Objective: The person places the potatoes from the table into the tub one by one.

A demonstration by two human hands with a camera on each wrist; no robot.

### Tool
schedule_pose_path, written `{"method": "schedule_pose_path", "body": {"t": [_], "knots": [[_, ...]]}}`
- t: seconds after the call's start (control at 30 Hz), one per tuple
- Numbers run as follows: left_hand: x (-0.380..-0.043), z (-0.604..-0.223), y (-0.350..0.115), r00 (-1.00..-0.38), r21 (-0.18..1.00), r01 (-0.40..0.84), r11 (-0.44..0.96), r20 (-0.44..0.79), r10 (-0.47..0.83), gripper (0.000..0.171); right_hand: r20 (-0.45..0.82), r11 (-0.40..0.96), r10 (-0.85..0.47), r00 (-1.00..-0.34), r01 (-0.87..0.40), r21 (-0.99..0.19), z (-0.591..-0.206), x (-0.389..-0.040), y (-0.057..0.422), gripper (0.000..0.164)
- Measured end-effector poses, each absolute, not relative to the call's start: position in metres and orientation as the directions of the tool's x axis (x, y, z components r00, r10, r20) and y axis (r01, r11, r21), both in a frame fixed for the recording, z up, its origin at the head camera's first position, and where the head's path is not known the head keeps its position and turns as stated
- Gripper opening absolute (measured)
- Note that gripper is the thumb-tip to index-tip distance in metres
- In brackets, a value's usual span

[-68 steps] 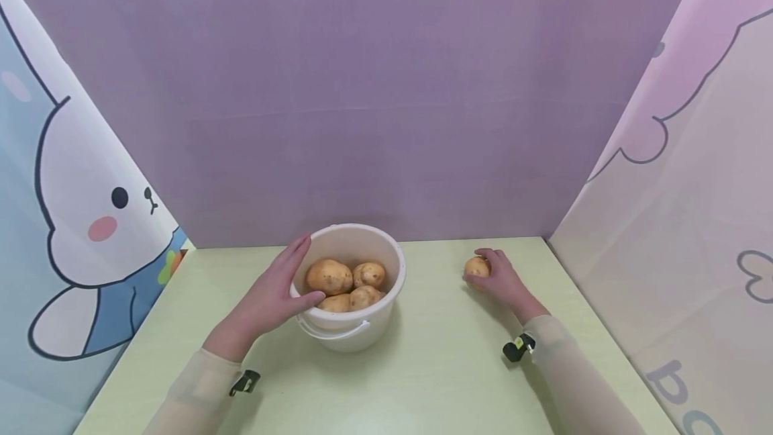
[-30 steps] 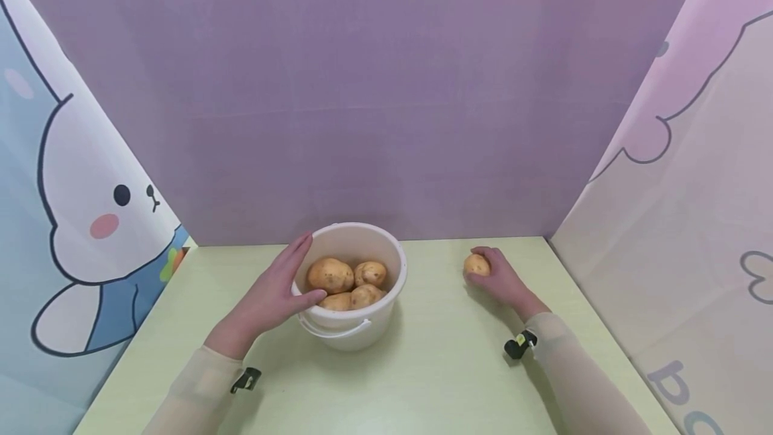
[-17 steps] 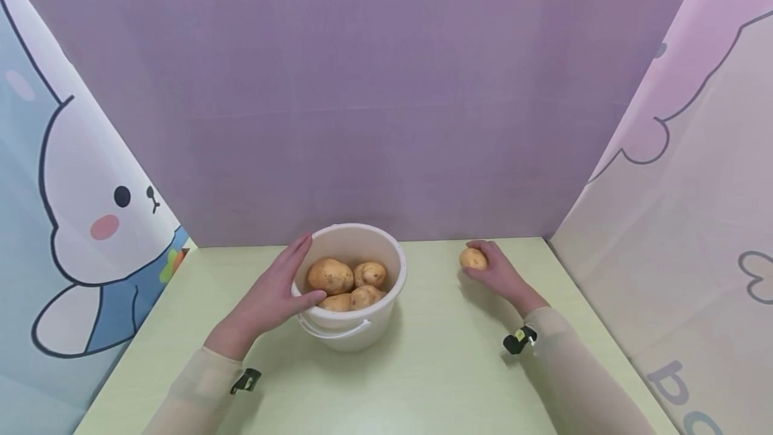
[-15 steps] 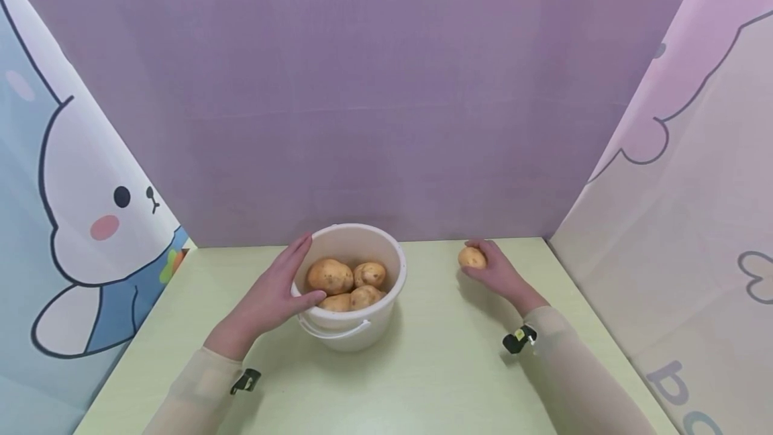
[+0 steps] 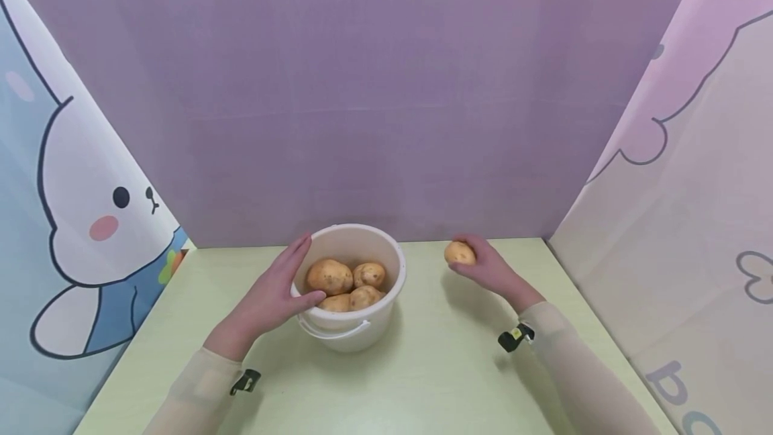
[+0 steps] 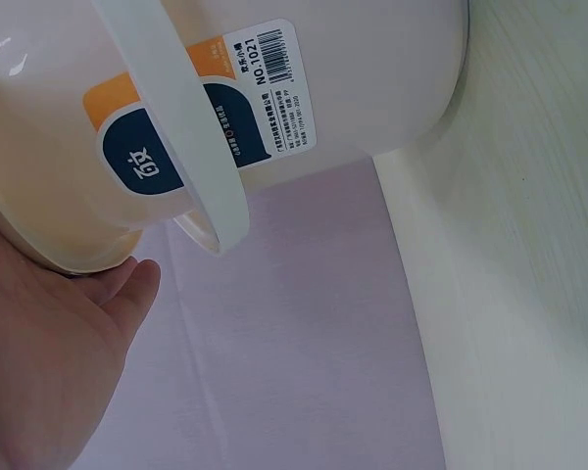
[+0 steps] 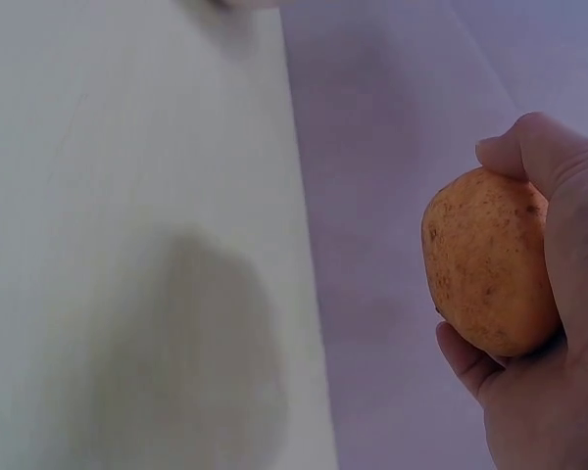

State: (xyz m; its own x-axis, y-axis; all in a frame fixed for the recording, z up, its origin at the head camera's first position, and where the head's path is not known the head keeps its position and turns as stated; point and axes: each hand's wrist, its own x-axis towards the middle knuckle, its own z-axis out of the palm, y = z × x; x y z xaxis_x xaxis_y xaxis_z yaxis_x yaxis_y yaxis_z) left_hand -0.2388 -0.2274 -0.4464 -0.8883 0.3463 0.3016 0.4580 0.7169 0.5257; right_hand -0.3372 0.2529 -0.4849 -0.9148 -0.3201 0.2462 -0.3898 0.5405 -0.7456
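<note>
A white bucket [image 5: 362,324] stands on the table, holding several yellow-brown potatoes [image 5: 329,277]. My left hand [image 5: 274,287] holds the bucket's left rim, thumb over the near edge and fingers along the far left side. The left wrist view shows that hand [image 6: 54,343] against the rim, below the bucket's labelled wall [image 6: 363,78]. To the right of the bucket, my right hand [image 5: 486,264] grips a single potato [image 5: 459,253] above the table, its shadow apart from it. In the right wrist view, thumb and fingers wrap this potato [image 7: 490,259] from both sides.
The pale green table [image 5: 417,381] ends at a purple cloth backdrop [image 5: 386,99]. Printed cartoon panels flank it, a rabbit panel [image 5: 84,207] on the left and a pink-and-cream panel [image 5: 694,173] on the right. The bucket's handle [image 5: 335,335] hangs down at its front.
My right hand has lifted the potato off the table and carried it left, toward the bucket. My left hand and the bucket have stayed in place.
</note>
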Motion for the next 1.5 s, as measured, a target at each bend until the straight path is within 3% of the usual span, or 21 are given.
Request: {"method": "schedule_pose_path", "body": {"t": [0.77, 1.5], "knots": [[-0.239, -0.445, -0.226, -0.887, 0.527, 0.461, 0.714, 0.307, 0.346, 0.11, 0.316, 0.486, -0.44, -0.841, -0.519, -0.704, -0.429, -0.328, 0.207, 0.059], [-0.24, -0.446, -0.227, -0.882, 0.529, 0.468, 0.708, 0.318, 0.346, 0.11, 0.393, 0.41, -0.541, -0.744, -0.641, -0.649, -0.402, -0.331, 0.155, 0.06]]}}
